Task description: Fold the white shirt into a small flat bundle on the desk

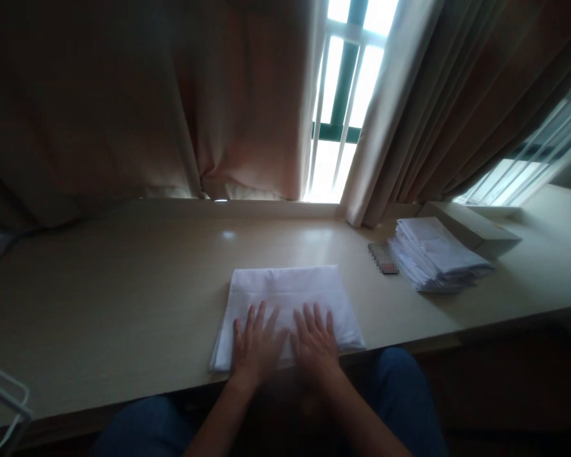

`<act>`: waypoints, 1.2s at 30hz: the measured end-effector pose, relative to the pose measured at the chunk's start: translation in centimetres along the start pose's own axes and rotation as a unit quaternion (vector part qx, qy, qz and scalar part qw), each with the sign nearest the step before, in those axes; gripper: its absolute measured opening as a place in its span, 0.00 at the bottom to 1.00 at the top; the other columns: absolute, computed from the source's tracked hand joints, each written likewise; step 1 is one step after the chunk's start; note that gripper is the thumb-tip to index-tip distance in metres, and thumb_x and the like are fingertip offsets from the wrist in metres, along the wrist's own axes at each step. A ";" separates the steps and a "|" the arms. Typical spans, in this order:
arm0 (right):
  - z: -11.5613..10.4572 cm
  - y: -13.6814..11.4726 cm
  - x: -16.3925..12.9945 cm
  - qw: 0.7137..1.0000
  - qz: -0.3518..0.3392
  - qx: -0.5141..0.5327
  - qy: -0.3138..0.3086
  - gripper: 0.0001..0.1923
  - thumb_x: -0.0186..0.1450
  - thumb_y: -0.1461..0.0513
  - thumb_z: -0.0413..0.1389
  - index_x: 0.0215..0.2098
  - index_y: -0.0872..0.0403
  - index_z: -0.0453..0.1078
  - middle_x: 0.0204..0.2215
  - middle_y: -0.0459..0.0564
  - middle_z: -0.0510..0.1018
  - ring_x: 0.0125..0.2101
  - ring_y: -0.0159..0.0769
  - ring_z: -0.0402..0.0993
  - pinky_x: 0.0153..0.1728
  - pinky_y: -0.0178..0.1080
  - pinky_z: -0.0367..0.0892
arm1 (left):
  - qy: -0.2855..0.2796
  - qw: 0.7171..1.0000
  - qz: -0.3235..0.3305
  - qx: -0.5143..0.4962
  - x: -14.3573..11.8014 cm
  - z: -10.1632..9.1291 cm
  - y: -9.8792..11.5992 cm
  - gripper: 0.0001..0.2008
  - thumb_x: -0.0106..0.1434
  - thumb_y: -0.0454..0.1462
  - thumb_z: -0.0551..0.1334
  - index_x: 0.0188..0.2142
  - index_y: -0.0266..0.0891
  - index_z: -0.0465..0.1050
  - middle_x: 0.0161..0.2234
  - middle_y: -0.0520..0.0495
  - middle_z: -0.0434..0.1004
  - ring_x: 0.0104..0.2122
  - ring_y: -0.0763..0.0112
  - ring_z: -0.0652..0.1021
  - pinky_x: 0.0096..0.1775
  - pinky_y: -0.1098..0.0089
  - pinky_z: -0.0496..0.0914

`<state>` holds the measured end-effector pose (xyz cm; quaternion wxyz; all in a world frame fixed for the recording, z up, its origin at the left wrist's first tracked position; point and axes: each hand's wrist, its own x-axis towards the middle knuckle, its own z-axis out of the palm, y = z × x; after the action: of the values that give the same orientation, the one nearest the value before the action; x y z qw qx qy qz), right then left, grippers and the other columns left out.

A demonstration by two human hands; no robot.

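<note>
A folded white cloth (285, 280) lies flat near the front edge of the desk, in the middle of the view. My left hand (257, 343) rests on its lower left part, palm down with the fingers spread and slightly blurred. Beside it, my right hand (315, 339) lies on the lower right part, fingers also apart. Neither hand grips anything. The two thumbs point toward each other over the cloth.
On the right of the desk (137, 304) sits a stack of folded white cloths (438, 254), with a phone-like flat object (383, 258), pixelated, at its left. Behind the stack is a pale box (473, 225). Curtains (252, 95) hang along the desk's back edge.
</note>
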<state>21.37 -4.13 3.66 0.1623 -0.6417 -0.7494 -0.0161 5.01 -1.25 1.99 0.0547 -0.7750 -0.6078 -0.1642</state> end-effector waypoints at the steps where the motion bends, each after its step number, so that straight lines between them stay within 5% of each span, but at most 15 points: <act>1: -0.1 0.5 -0.4 1.000 0.001 -0.005 0.005 0.29 0.71 0.49 0.42 0.67 0.47 0.51 0.68 0.51 0.49 0.67 0.50 0.37 0.63 0.60 0.32 | 0.000 1.000 -0.014 0.004 -0.3 -0.2 -0.3 0.30 0.64 0.52 0.53 0.64 0.52 0.55 0.67 0.43 0.50 0.66 0.46 0.49 0.60 0.38 0.45; 8: -0.5 4.7 -2.5 0.997 0.062 -0.052 0.016 0.35 0.67 0.41 0.46 0.68 0.43 0.49 0.68 0.54 0.45 0.67 0.58 0.35 0.60 0.66 0.36 | -0.006 0.999 -0.034 0.029 -1.8 -1.7 -2.8 0.39 0.59 0.60 0.54 0.66 0.50 0.52 0.68 0.39 0.46 0.66 0.38 0.46 0.59 0.35 0.43; 14: -0.5 5.7 -2.9 0.996 0.069 -0.064 0.004 0.40 0.65 0.39 0.45 0.69 0.48 0.48 0.68 0.60 0.47 0.66 0.58 0.39 0.59 0.65 0.38 | -0.003 0.999 -0.020 0.038 -2.5 -1.6 -4.0 0.41 0.57 0.60 0.56 0.66 0.47 0.53 0.68 0.37 0.46 0.66 0.40 0.45 0.60 0.40 0.47; 19: -0.5 6.4 -2.9 0.997 0.054 -0.061 -0.001 0.40 0.66 0.38 0.43 0.69 0.47 0.45 0.68 0.56 0.47 0.67 0.54 0.38 0.61 0.63 0.36 | -0.004 0.999 -0.025 0.031 -3.3 -1.9 -3.4 0.42 0.57 0.60 0.56 0.66 0.46 0.52 0.68 0.35 0.45 0.66 0.39 0.45 0.60 0.39 0.47; 26: -1.0 8.1 -2.9 0.995 0.062 -0.067 -0.036 0.40 0.66 0.38 0.42 0.69 0.45 0.43 0.68 0.54 0.46 0.67 0.54 0.36 0.61 0.63 0.33 | 0.008 0.999 0.048 0.021 -4.4 -3.0 -1.1 0.34 0.61 0.55 0.57 0.65 0.59 0.51 0.68 0.44 0.49 0.66 0.43 0.48 0.58 0.34 0.45; 32: -3.5 6.7 -0.6 0.996 0.057 -0.047 -0.048 0.40 0.66 0.38 0.40 0.68 0.49 0.49 0.68 0.56 0.46 0.67 0.55 0.33 0.61 0.63 0.28 | 0.012 0.998 0.049 0.028 -4.1 -2.3 -0.2 0.31 0.62 0.52 0.57 0.64 0.58 0.54 0.66 0.43 0.54 0.65 0.44 0.53 0.58 0.33 0.44; 36: -3.1 4.3 1.3 0.999 0.009 0.000 -0.046 0.38 0.65 0.38 0.42 0.68 0.45 0.50 0.68 0.52 0.46 0.67 0.55 0.33 0.61 0.62 0.30 | -0.014 0.998 0.059 0.021 -3.4 -2.7 -0.5 0.30 0.61 0.54 0.57 0.62 0.58 0.58 0.64 0.41 0.59 0.63 0.42 0.58 0.57 0.32 0.44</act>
<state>26.01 -2.87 6.11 0.1274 -0.6488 -0.7501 0.0147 3.31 -5.01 3.43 0.0715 -0.8104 -0.5651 -0.1369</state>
